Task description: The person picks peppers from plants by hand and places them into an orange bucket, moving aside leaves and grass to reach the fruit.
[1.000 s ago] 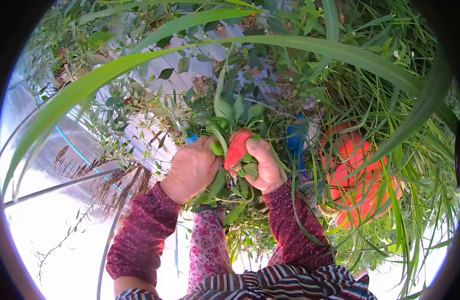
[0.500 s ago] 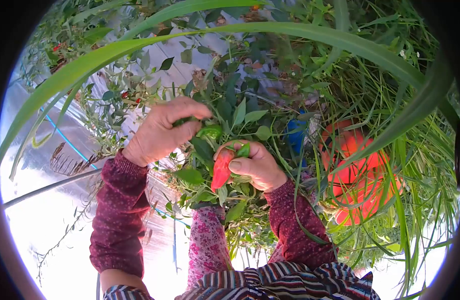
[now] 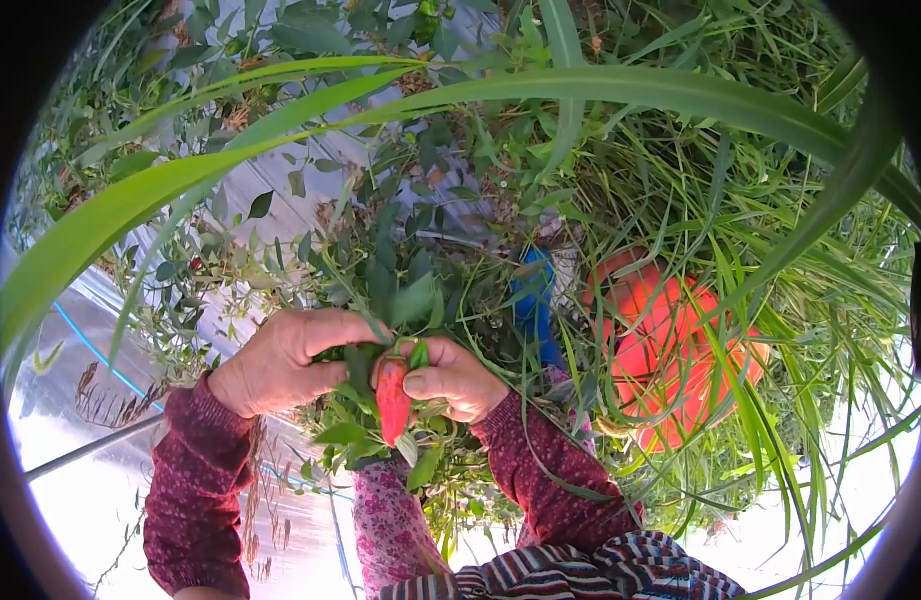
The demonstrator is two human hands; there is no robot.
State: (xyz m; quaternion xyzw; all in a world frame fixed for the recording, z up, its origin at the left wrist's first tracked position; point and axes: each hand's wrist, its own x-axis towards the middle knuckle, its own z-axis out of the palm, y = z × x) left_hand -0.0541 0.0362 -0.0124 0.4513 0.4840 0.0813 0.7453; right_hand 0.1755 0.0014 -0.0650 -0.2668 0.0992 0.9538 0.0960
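Observation:
My right hand (image 3: 448,380) is closed round a red pepper (image 3: 392,402), thumb across its side, its tip pointing down and its green stem end up. Close on the left, my left hand (image 3: 292,362) has thumb and forefinger curled round dark green leaves (image 3: 357,364) of the pepper plant, right beside the pepper's top. Whether a stem lies between those fingers is hidden. More pepper leaves (image 3: 342,433) hang below both hands.
To the right, a bright orange-red bulky thing (image 3: 670,345) sits behind tall grass (image 3: 770,300). A blue object (image 3: 535,305) stands near it. One long grass blade (image 3: 620,85) arches across the top. A thin grey pole (image 3: 95,448) and a blue line (image 3: 105,355) run at left.
The view has shifted, so the plants and orange-red thing appear further left and lower. Both hands have come closer together, the left fingers now beside the pepper's top. The right hand keeps its hold.

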